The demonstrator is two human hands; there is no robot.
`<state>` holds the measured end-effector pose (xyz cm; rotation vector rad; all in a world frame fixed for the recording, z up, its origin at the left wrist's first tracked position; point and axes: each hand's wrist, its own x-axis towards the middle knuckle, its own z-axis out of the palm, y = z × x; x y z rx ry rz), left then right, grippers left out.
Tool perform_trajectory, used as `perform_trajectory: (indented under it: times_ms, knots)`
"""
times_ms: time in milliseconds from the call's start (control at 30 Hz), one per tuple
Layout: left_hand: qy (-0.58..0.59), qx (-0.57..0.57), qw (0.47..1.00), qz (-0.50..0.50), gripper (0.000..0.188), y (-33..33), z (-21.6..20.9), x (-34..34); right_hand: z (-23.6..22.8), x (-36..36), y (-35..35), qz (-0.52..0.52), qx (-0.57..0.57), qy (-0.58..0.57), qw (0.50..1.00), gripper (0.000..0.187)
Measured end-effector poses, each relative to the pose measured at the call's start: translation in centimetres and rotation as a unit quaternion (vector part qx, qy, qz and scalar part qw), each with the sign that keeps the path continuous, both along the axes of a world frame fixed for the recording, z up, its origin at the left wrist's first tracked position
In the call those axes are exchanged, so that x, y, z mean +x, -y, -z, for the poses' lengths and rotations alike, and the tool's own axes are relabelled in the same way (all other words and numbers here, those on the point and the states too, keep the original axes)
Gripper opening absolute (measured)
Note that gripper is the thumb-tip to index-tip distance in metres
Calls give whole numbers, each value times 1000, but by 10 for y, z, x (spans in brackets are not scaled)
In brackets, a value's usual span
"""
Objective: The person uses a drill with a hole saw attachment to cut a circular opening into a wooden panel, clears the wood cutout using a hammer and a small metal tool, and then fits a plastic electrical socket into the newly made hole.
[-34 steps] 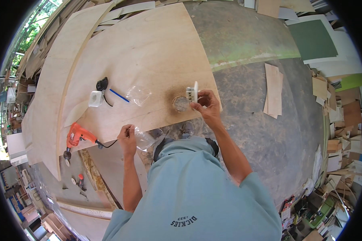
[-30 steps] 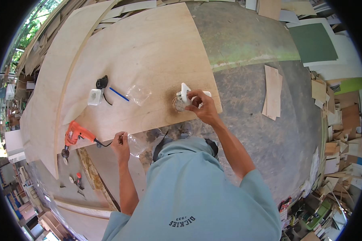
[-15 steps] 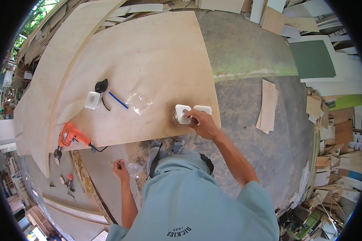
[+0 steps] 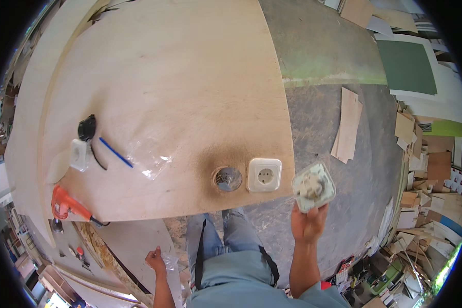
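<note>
In my right hand (image 4: 310,225) is a white power socket (image 4: 314,188), gripped by its lower edge, its back with the terminals turned up. It is beyond the board's right edge. A round hole (image 4: 228,178) with scorched-looking, darkened wood around it is cut in the plywood board (image 4: 179,102). Just right of the hole, a second white socket (image 4: 265,175) sits face up in the board. My left hand (image 4: 155,260) hangs below the board's near edge with its fingers curled together; what they hold, if anything, is too small to name. Clear plastic (image 4: 170,262) shows beside it.
On the board lie a clear plastic bag (image 4: 156,163), a blue pencil (image 4: 116,152), a black tape measure (image 4: 87,127) and another white socket (image 4: 79,155). An orange drill (image 4: 69,203) rests at the near left. Thin wood strips (image 4: 347,124) lie on the floor to the right.
My right hand has lifted the socket from the hole, moved it right and turned its back up. The hole is now uncovered. My view has shifted; my left hand stays below the board.
</note>
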<state>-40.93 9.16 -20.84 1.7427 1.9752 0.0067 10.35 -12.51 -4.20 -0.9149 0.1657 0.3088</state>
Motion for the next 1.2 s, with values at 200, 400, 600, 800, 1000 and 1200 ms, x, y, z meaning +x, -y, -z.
perform_trajectory:
  times_ms: [200,400,600,800,1000,1200]
  knots:
    - [82,-69,994,21,26,-21,-29,80,7,-35,8,-22,-206,64,976,103]
    - [194,-179,940,218,23,-14,-111,197,15,-35,-5,-190,-378,373,826,66]
    - [305,-97,846,426,49,-22,-175,291,3,-5,-63,-308,-369,548,685,59]
    - [373,-67,815,439,82,-40,-200,331,-12,-9,-62,-361,-350,594,629,55]
    - [304,77,789,528,94,-14,-204,318,-18,-41,-59,-461,-271,554,639,46]
    - [251,-32,793,555,80,-16,-198,326,-9,-36,-60,-506,-259,518,639,45]
